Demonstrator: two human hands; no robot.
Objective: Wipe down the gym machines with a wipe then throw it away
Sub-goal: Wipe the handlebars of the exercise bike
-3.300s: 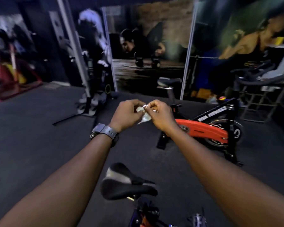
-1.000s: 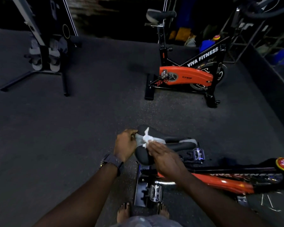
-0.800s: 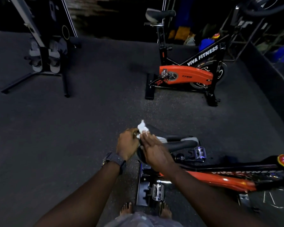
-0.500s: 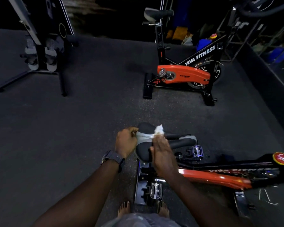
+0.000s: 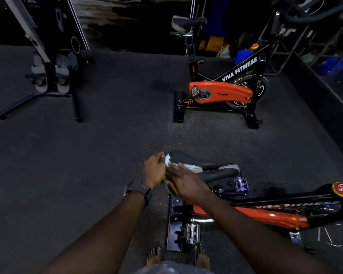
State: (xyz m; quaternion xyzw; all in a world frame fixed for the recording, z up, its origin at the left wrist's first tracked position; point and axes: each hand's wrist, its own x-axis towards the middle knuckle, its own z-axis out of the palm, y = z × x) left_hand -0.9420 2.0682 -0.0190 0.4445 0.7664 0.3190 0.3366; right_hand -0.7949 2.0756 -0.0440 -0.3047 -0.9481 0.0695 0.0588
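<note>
The dark gym floor (image 5: 111, 155) fills most of the view. At 1 o'clock stands a far bike (image 5: 222, 91), orange and black, with "VIVA FITNESS" on its frame. At 10 o'clock is a tall machine (image 5: 48, 72) with grey foot pads. At 4 o'clock lies the near bike (image 5: 265, 214), with its black and grey seat (image 5: 198, 165) close to the middle. The left hand (image 5: 153, 171) wears a watch (image 5: 139, 189), and its fingers curl round the back edge of the seat. The right hand (image 5: 184, 181) lies flat on the seat with straight fingers, pressing the small white wipe (image 5: 168, 160) down, just beside the left hand. Two bare feet (image 5: 154, 256) show at 6 o'clock.
</note>
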